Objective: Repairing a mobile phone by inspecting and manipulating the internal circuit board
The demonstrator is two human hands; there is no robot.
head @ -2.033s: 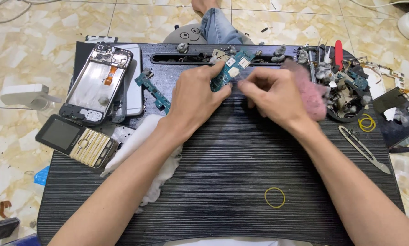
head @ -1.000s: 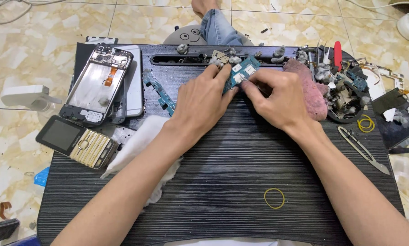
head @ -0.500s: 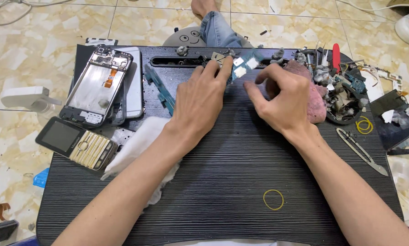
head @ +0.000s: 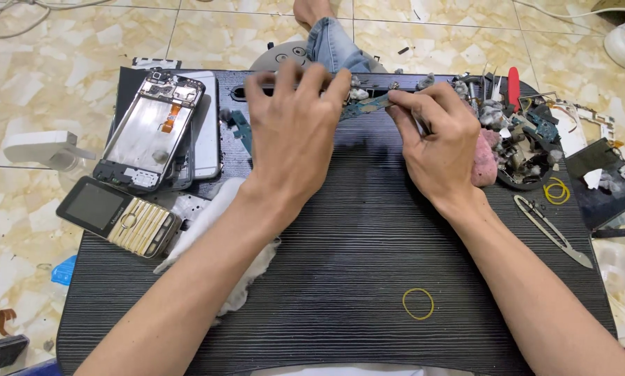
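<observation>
Both my hands meet at the far edge of a black ribbed lap table [head: 340, 278]. Between them is a small blue-green circuit board [head: 365, 105], held edge-on over the table's long slot. My left hand [head: 295, 132] lies palm down, its fingertips gripping the board's left end. My right hand [head: 438, 139] pinches the board's right end between thumb and forefinger. Just left of my left hand a second blue-green circuit board [head: 241, 130] rests flat on the table.
An opened phone frame [head: 152, 132] lies on other phones at far left, with a gold keypad phone [head: 117, 216] nearer. White cotton wadding [head: 215, 237] lies under my left forearm. A pink sponge [head: 484, 160], a dish of small parts [head: 528, 150], tweezers [head: 552, 230] and a yellow rubber band [head: 418, 303] lie to the right.
Both hands have carried the board away from me to the table's far edge. The board has turned from flat-on to edge-on.
</observation>
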